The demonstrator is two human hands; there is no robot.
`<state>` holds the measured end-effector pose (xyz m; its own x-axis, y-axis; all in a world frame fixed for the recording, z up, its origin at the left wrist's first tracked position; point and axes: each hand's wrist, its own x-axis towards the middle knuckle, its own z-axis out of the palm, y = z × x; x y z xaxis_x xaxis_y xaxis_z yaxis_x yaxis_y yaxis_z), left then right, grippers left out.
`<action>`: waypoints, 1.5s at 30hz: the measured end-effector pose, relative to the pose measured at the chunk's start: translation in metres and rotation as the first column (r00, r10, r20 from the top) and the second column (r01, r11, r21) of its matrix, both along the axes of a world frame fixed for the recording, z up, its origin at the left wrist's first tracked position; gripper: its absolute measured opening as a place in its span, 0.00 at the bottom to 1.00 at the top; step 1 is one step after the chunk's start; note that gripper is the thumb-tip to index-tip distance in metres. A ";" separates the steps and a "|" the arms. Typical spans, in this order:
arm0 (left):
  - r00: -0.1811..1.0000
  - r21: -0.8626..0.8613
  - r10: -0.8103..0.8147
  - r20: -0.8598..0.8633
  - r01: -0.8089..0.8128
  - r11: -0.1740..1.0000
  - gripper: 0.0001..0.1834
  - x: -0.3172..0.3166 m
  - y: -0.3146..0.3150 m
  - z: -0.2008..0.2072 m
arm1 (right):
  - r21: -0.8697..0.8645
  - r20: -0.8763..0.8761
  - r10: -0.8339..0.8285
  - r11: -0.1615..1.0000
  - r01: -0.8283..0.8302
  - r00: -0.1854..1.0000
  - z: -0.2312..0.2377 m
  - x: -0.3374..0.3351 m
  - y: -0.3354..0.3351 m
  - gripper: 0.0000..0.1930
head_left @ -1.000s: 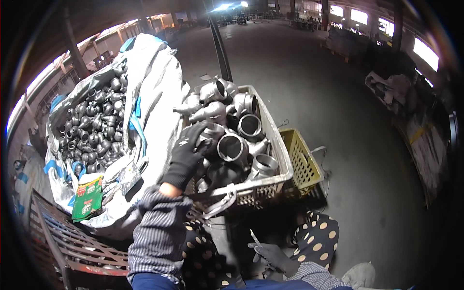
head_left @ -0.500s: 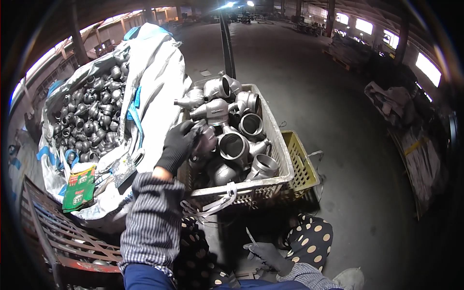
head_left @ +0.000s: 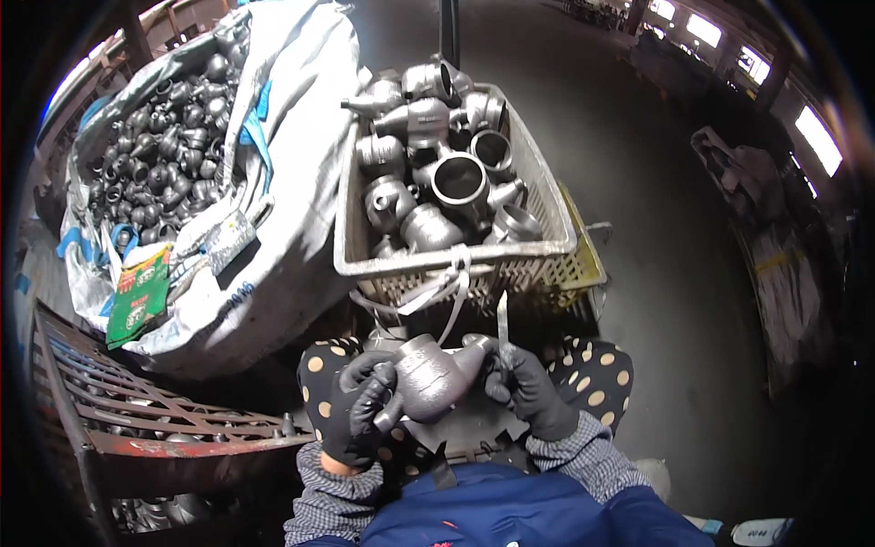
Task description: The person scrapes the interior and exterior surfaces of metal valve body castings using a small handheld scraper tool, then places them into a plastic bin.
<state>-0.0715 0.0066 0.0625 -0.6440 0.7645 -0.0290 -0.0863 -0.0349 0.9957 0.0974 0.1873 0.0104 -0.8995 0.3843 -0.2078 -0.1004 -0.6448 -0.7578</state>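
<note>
A grey cast-metal pipe fitting (head_left: 430, 378), round-bodied with short necks, is held above my lap. Gloved in black, my left hand (head_left: 357, 408) is closed on its left side. My right hand (head_left: 540, 394), also gloved, grips a narrow knife-like blade (head_left: 503, 319) that points upward. The fitting's right neck reaches close to my right fingers; whether they touch it I cannot tell. Beyond my knees, a pale plastic crate (head_left: 545, 244) is heaped with similar fittings (head_left: 458, 180), some with their round mouths upward.
At the left stands a large white woven sack (head_left: 305, 118) full of smaller dark fittings (head_left: 164, 164). A rusty metal rack (head_left: 196, 445) is at the lower left. A yellow-green crate (head_left: 583, 260) sits behind the pale one. Wrapped material (head_left: 788, 292) lies along the far right.
My left hand has come from the pale crate down to my lap with a fitting in it. My right hand has risen beside it, the blade now upright. The view has tilted down.
</note>
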 end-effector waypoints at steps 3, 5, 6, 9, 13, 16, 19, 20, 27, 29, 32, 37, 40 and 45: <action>0.957 0.049 -0.105 0.270 0.095 0.994 0.15 0.008 -0.007 -0.026 | 0.208 0.230 -0.027 0.978 -0.022 0.973 0.015 0.000 -0.002 0.16; 0.910 0.069 -0.153 0.386 0.137 0.988 0.18 0.010 -0.007 -0.032 | 0.285 0.312 -0.096 0.959 0.003 0.945 0.010 0.005 -0.004 0.15; 0.921 0.116 -0.158 0.356 0.124 0.985 0.17 0.011 -0.003 -0.038 | 0.324 0.348 -0.130 0.946 0.011 0.928 0.010 0.006 -0.005 0.14; 0.802 0.252 -0.252 0.542 0.131 0.959 0.21 0.010 -0.004 -0.043 | 0.514 0.213 -0.300 0.844 0.154 0.930 0.010 0.006 -0.013 0.11; 0.763 0.247 -0.124 0.635 -0.048 0.968 0.27 0.007 0.000 -0.086 | 0.672 0.246 -0.386 0.729 0.131 0.889 0.025 0.013 -0.016 0.10; 0.755 0.227 -0.182 0.630 0.045 0.973 0.26 0.018 -0.004 -0.097 | 0.772 0.154 -0.432 0.614 0.165 0.889 0.025 0.014 -0.019 0.10; 0.740 0.041 -0.073 0.668 0.062 0.997 0.21 0.028 -0.002 -0.116 | 0.826 0.118 -0.441 0.541 0.159 0.890 0.021 0.015 -0.022 0.10; 0.734 0.045 -0.073 0.675 0.057 0.997 0.21 0.029 -0.002 -0.117 | 0.834 0.128 -0.441 0.532 0.144 0.888 0.020 0.015 -0.023 0.10; 0.683 0.026 -0.067 0.727 0.070 0.997 0.20 0.030 0.000 -0.128 | 0.867 0.085 -0.395 0.481 0.128 0.915 0.016 0.017 -0.029 0.12; 0.688 0.083 -0.106 0.718 0.067 0.994 0.22 0.030 0.001 -0.136 | 0.885 0.026 -0.357 0.442 0.144 0.934 0.014 0.015 -0.027 0.12; 0.667 0.234 -0.212 0.714 0.058 0.970 0.24 0.032 0.001 -0.128 | 0.919 0.009 -0.309 0.378 0.114 0.951 0.010 0.018 -0.025 0.13; 0.682 0.320 -0.270 0.680 0.057 0.946 0.24 0.027 -0.002 -0.139 | 0.947 0.054 -0.240 0.321 0.027 0.969 0.015 0.021 -0.026 0.16; 0.885 0.195 -0.233 0.404 0.165 0.967 0.23 0.028 0.002 -0.112 | 0.952 0.072 -0.230 0.305 0.001 0.971 0.019 0.026 -0.025 0.16; 0.905 0.301 -0.093 0.415 -0.040 0.953 0.22 0.026 -0.001 -0.126 | 0.872 0.103 -0.212 0.489 0.014 0.972 0.010 0.033 -0.019 0.15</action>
<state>-0.0458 0.0053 -0.0637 -0.6012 0.7967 -0.0615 -0.4979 -0.3133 0.8086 0.1300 0.1685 0.0203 -0.8199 0.5542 0.1433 0.0710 0.3470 -0.9352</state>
